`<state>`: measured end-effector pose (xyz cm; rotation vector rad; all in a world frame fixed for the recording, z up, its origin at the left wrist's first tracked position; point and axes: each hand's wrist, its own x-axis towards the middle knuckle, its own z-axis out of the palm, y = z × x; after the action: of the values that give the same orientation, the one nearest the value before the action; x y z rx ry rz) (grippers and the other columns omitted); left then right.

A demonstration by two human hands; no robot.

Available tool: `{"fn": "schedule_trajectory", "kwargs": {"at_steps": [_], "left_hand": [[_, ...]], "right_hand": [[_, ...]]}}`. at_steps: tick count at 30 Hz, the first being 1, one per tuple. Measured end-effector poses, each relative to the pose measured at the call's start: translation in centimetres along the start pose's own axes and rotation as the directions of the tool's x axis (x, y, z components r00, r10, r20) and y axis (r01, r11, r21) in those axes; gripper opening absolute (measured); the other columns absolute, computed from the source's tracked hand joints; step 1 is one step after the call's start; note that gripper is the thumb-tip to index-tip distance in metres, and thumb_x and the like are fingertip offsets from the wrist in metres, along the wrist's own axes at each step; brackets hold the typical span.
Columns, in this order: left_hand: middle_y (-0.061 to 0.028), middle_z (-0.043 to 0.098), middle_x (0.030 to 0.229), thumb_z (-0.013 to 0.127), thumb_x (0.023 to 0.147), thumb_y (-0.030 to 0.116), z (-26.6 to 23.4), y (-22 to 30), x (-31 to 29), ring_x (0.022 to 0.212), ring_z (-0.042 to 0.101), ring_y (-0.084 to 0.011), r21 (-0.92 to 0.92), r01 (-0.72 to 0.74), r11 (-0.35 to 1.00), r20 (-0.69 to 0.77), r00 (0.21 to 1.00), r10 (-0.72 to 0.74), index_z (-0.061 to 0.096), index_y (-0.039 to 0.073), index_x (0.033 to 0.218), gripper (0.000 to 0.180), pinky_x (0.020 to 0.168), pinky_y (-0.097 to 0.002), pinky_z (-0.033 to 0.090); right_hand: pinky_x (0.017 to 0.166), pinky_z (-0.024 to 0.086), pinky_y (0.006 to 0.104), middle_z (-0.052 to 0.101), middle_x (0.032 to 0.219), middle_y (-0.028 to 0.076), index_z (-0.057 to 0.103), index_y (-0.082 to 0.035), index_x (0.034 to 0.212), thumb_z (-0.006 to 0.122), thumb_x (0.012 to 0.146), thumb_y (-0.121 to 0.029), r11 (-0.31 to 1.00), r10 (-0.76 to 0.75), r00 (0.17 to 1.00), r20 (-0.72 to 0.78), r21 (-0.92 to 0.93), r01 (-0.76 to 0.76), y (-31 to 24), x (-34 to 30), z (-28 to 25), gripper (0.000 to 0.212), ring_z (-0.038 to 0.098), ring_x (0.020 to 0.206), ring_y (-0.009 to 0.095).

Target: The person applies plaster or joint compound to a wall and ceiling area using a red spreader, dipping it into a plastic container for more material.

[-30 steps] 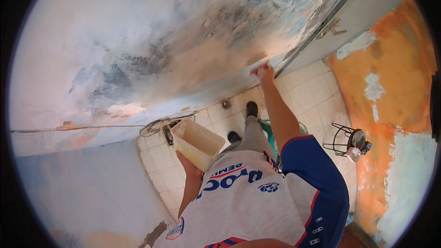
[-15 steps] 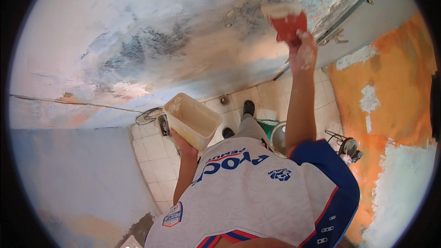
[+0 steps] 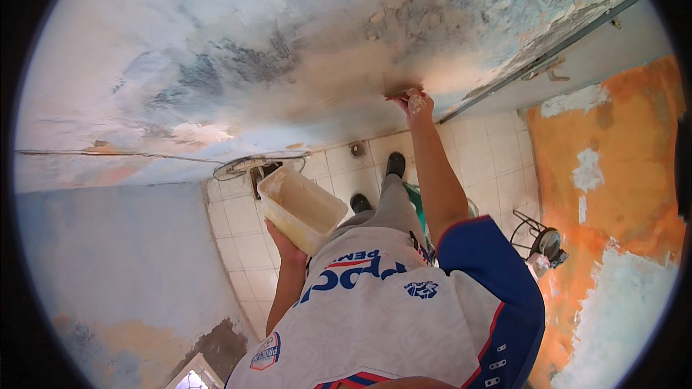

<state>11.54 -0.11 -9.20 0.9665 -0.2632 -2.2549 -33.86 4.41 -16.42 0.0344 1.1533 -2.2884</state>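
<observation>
With my right hand [image 3: 418,107] closed around its handle, a red putty knife [image 3: 401,94] lies almost edge-on against the patchy wall [image 3: 339,72], low on a smoothed tan area. Its blade is largely hidden from this angle. My left hand [image 3: 287,246] grips the side of a cream rectangular plastic tub [image 3: 295,209] at waist height. Pale residue coats the tub's inner walls, and its open top tilts toward the wall. White smears mark my right fingers. Dark, mottled patches spread over the wall to the left of and above the knife.
A cable [image 3: 130,156] runs along the wall to a coil near the tiled floor [image 3: 245,245]. A round drain [image 3: 357,149] sits near the wall base. A black metal stand [image 3: 533,238] is by the orange wall [image 3: 613,151]. Behind my right forearm is a green container [image 3: 414,202], partly hidden.
My right hand has come down the wall and to the left, and the putty knife has turned from face-on to nearly edge-on. My left hand still holds the tub, roughly in place.
</observation>
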Motion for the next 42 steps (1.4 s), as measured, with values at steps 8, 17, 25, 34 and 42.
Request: {"fn": "schedule_trajectory", "kwargs": {"at_steps": [8, 17, 25, 34, 42], "left_hand": [[-0.0075, 0.042, 0.151, 0.026, 0.1, 0.066, 0.7, -0.2, 2.2, 0.137, 0.042, -0.031, -0.045, -0.061, 0.997, 0.133, 0.989, 0.067, 0.033, 0.018, 0.153, 0.072, 0.112, -0.0457, 0.038], [-0.0077, 0.044, 0.151, 0.026, 0.1, 0.065, -2.9, -1.4, 2.4, 0.135, 0.044, -0.0306, 0.095, -0.084, 0.992, -0.051, 0.995, 0.089, 0.035, 0.017, 0.152, 0.071, 0.112, -0.0455, 0.038], [-0.0068, 0.044, 0.15, 0.024, 0.099, 0.067, -0.8, -0.4, -2.4, 0.135, 0.044, -0.0305, -0.059, -0.021, 0.998, -0.048, 0.999, 0.018, 0.036, 0.017, 0.151, 0.073, 0.113, -0.046, 0.037], [-0.0071, 0.044, 0.15, 0.025, 0.101, 0.064, 0.5, -0.6, -0.3, 0.135, 0.045, -0.0299, -0.077, -0.049, 0.996, 0.026, 0.998, 0.052, 0.036, 0.017, 0.151, 0.069, 0.112, -0.0443, 0.039], [-0.0074, 0.045, 0.149, 0.022, 0.103, 0.061, -0.5, -1.2, -0.5, 0.134, 0.046, -0.0304, -0.073, -0.049, 0.996, 0.028, 0.998, 0.051, 0.036, 0.017, 0.151, 0.066, 0.111, -0.0443, 0.04]], "right_hand": [[0.085, 0.062, 0.0369, 0.068, 0.098, 0.015, 0.058, 0.004, 0.101, 0.058, 0.09, -0.001, 0.97, -0.237, 0.966, 0.099, 0.078, 0.23, -19.2, -15.6, 17.3, 0.011, 0.07, 0.086, 0.024], [0.075, 0.059, 0.0389, 0.063, 0.098, 0.008, 0.057, -0.003, 0.102, 0.056, 0.089, -0.003, 0.968, 0.223, 0.953, -0.205, -0.068, -0.241, 3.3, -5.9, -3.3, 0.013, 0.066, 0.084, 0.023], [0.075, 0.062, 0.0409, 0.066, 0.096, 0.016, 0.057, 0.001, 0.099, 0.061, 0.082, -0.002, 0.977, 0.149, 0.983, 0.104, 0.137, -0.163, 9.3, -1.2, -0.6, 0.017, 0.069, 0.084, 0.035], [0.079, 0.063, 0.0358, 0.068, 0.101, 0.013, 0.057, 0.002, 0.106, 0.057, 0.091, 0.001, 0.983, 0.1, 0.985, 0.139, 0.141, -0.119, -12.6, -17.1, 17.8, 0.015, 0.07, 0.089, 0.025], [0.076, 0.063, 0.0372, 0.065, 0.097, 0.01, 0.056, 0.0, 0.105, 0.061, 0.09, -0.003, 0.973, 0.227, 0.969, -0.094, 0.06, -0.222, 2.1, -11.1, 1.7, 0.016, 0.069, 0.087, 0.022]]}}
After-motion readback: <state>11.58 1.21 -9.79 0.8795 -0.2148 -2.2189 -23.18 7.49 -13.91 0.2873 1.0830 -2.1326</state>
